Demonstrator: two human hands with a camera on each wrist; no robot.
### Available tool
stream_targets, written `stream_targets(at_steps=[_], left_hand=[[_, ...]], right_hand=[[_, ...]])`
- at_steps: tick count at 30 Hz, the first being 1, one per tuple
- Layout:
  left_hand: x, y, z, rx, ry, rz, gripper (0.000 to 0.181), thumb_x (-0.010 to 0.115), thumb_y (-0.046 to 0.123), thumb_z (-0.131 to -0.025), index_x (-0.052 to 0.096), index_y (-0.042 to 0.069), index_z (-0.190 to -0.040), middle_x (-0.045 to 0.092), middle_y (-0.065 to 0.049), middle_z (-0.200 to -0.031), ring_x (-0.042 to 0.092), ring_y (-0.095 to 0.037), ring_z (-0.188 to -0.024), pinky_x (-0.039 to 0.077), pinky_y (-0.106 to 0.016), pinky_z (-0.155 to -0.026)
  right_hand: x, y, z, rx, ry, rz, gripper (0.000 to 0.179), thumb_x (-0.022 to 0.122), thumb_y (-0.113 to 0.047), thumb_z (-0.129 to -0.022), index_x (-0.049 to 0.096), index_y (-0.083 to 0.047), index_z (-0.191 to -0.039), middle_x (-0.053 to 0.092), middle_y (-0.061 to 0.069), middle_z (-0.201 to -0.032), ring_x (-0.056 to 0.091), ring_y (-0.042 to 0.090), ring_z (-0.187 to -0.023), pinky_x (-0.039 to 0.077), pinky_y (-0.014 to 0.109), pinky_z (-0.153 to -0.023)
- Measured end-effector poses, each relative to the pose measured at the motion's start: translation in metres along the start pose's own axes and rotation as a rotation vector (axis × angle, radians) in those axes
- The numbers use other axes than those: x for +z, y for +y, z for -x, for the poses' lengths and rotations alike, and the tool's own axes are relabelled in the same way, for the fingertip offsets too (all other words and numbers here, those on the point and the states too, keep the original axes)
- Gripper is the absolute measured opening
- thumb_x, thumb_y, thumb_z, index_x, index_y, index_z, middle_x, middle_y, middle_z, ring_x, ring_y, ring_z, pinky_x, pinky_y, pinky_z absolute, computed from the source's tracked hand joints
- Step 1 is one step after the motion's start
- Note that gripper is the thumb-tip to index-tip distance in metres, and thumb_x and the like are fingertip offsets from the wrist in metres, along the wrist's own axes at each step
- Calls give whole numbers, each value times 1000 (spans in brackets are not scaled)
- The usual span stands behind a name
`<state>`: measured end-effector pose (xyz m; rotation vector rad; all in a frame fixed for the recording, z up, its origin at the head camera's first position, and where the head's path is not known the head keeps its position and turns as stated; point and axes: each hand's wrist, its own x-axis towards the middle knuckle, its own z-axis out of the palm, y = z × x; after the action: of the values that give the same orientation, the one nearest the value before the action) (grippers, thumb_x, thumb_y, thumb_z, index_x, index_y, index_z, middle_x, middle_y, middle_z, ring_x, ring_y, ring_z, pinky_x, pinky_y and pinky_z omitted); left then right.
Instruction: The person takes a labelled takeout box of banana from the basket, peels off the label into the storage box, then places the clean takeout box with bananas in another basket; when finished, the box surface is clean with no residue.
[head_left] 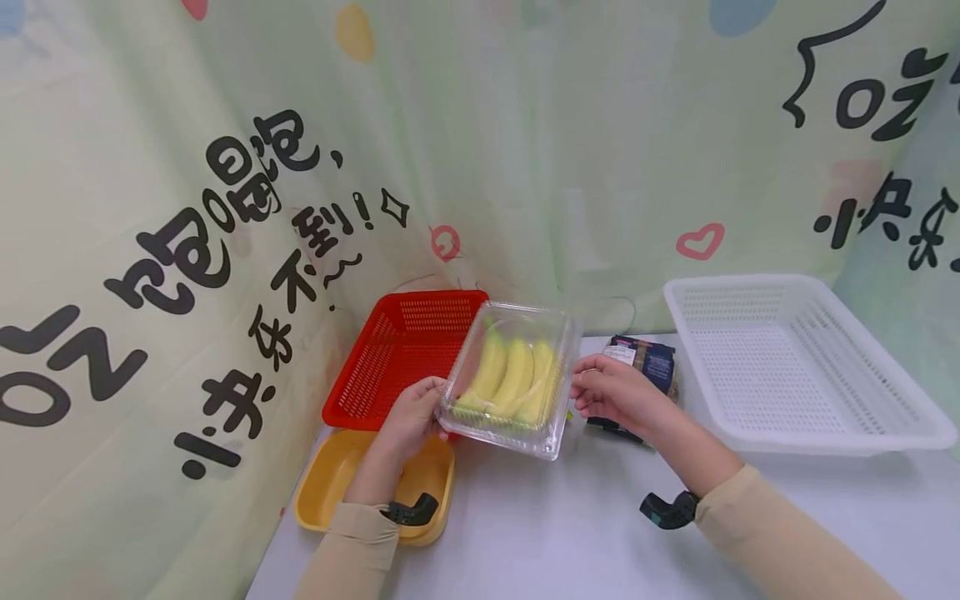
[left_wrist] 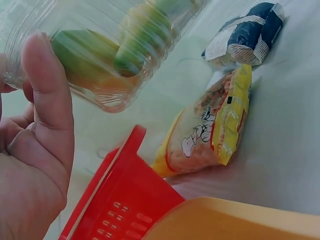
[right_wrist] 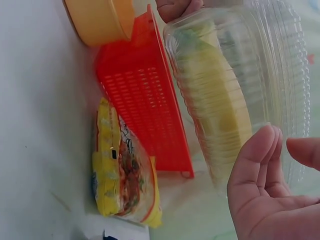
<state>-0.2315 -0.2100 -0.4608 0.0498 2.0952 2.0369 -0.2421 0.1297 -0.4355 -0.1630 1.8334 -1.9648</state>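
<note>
A clear plastic box with several yellow bananas inside is held up above the table, tilted. My left hand grips its lower left side; in the left wrist view the thumb lies along the plastic and green banana ends show through. At the opposite edge, my right hand has its bent fingertips right at the rim. Its thumb and fingers stand apart in the right wrist view, beside the banana box.
A red basket stands at the back left, behind a yellow bin. The white basket is at the right. A dark blue packet lies beside it. Near the red basket is a yellow snack bag, mostly hidden in the head view.
</note>
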Motion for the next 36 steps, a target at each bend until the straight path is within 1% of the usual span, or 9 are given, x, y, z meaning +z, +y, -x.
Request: stream_targets(at_steps=[4, 8, 11, 14, 19, 23, 27, 31, 36], left_hand=[[-1, 1, 0, -9, 19, 7, 25, 54, 32, -100, 60, 8, -106, 66, -8, -84, 57, -19, -62, 54, -24, -56], [-3, 4, 0, -15, 39, 21, 23, 55, 29, -99, 60, 8, -106, 66, -10, -86, 57, -20, -62, 54, -25, -55], [-5, 6, 0, -23, 51, 15, 23, 55, 29, -98, 60, 8, -107, 67, -11, -89, 58, -21, -63, 54, -25, -56], [-8, 9, 1, -38, 66, 0, 24, 56, 31, -97, 61, 9, -108, 69, -11, -93, 60, -21, -65, 55, -26, -59], [-12, 12, 0, -53, 82, -16, 26, 57, 32, -97, 61, 9, -109, 69, -12, -95, 61, -22, -66, 56, -27, -61], [-16, 12, -2, -49, 100, -20, 24, 58, 31, -96, 61, 10, -107, 69, -12, -96, 61, -22, -67, 56, -27, -61], [-23, 15, -3, -41, 110, -29, 21, 55, 28, -97, 61, 9, -106, 68, -12, -97, 61, -23, -69, 56, -27, -60], [-32, 18, -4, -44, 115, -34, 19, 54, 25, -97, 60, 9, -106, 68, -11, -98, 63, -23, -70, 57, -27, -62], [-45, 19, -7, -32, 122, -38, 20, 56, 25, -96, 60, 8, -106, 66, -11, -100, 63, -24, -72, 57, -27, -64]], right_hand=[[3, 0, -5, 3, 6, 4, 26, 58, -18, -98, 47, -6, -118, 64, 7, -89, 62, 16, -75, 59, 27, -73], [6, -3, -9, 0, 15, -9, 25, 54, -19, -100, 46, -6, -119, 62, 5, -88, 61, 16, -76, 58, 27, -73], [9, -6, -12, -6, 18, -22, 26, 52, -23, -101, 47, -6, -120, 61, 4, -88, 60, 17, -77, 58, 28, -72], [11, -7, -17, -9, 23, -25, 27, 54, -25, -101, 47, -7, -119, 60, 4, -88, 60, 17, -77, 57, 28, -72], [16, -10, -23, -5, 35, -11, 24, 55, -22, -100, 48, -6, -116, 59, 4, -88, 59, 16, -77, 57, 26, -71], [20, -14, -28, 0, 43, 9, 23, 54, -22, -101, 49, -6, -117, 58, 5, -89, 58, 17, -78, 56, 25, -71], [25, -17, -35, 3, 51, 18, 22, 53, -22, -102, 50, -6, -117, 59, 5, -88, 58, 17, -78, 56, 25, -71], [32, -19, -44, -22, 43, 19, 21, 52, -20, -102, 49, -5, -117, 59, 4, -86, 58, 16, -75, 55, 25, -68], [43, -21, -56, -48, 43, 25, 21, 49, -16, -102, 47, -2, -117, 58, 5, -84, 57, 15, -72, 53, 25, -67]])
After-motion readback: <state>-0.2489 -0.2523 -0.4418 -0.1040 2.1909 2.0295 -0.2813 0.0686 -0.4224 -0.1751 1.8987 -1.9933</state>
